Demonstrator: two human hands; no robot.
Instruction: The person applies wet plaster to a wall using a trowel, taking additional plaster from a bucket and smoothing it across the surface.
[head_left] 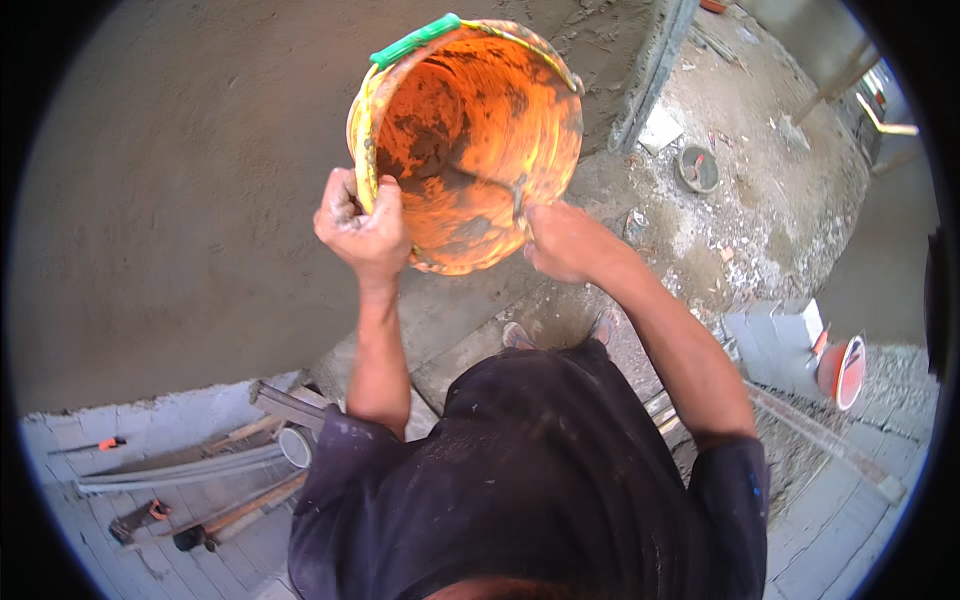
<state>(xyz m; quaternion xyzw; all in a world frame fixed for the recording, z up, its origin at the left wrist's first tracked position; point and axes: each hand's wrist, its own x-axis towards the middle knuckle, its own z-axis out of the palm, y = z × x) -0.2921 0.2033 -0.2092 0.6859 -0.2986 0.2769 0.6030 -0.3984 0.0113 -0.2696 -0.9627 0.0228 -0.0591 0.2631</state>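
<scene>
An orange bucket (pixel 505 110) is tilted on its side in front of me, its mouth facing me and its inner wall smeared with wet grey mortar (pixel 425 145). My left hand (pixel 365 225) is closed round the yellowish rim on the left. The wire handle with its green grip (pixel 415 40) lies along the upper rim. At the lower right of the mouth, my right hand (pixel 565 240) is closed on a trowel (pixel 519 200); its thin metal neck reaches into the bucket. The trowel's grip is hidden in my fist, and its blade is hard to make out against the mortar.
A grey plastered wall (pixel 180 200) fills the left. On the rubble-strewn floor sits a round mortar pan (pixel 698 170). At lower right are grey blocks (pixel 770 335), a red-orange bucket (pixel 842 372) and a long straightedge (pixel 825 440). Pipes (pixel 190 475) and a drill (pixel 140 520) lie lower left.
</scene>
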